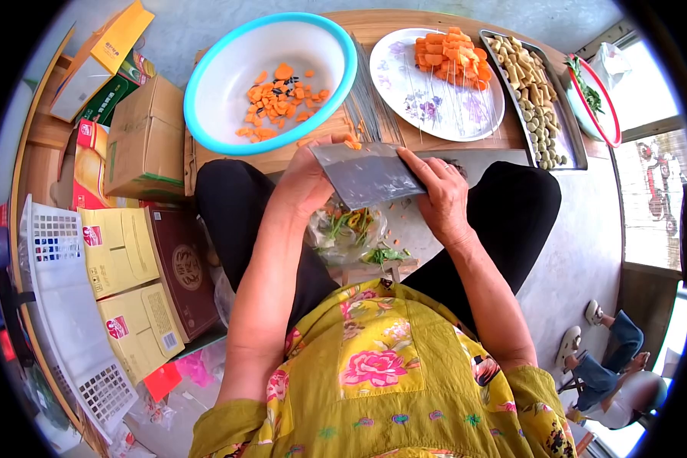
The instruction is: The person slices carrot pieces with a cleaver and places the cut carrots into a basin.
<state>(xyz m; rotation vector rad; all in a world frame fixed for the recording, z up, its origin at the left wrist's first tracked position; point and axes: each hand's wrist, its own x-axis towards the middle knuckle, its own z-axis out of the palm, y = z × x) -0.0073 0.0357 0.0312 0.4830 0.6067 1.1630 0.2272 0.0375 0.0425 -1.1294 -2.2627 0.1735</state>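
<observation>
A wide grey metal blade, like a cleaver's (370,175), is tilted above the table's near edge. My right hand (444,198) grips its right end, thumb along the upper edge; no handle shows. At the blade's left end is my left hand (307,182), its fingers curled and partly hidden behind the metal. Small orange carrot pieces (351,143) are at those fingertips, by the blade's upper edge. Just beyond stands a blue-rimmed white basin (206,114) holding carrot slices (278,99). Thin metal skewers (374,95) lie right of the basin.
A floral plate (404,91) holds skewered carrot slices (454,57). Beside it are a metal tray (576,156) of skewered food and a red-rimmed bowl (611,126) with greens. Vegetable scraps (351,229) lie below my hands. Cardboard boxes (145,141) stand left; another person (611,374) sits lower right.
</observation>
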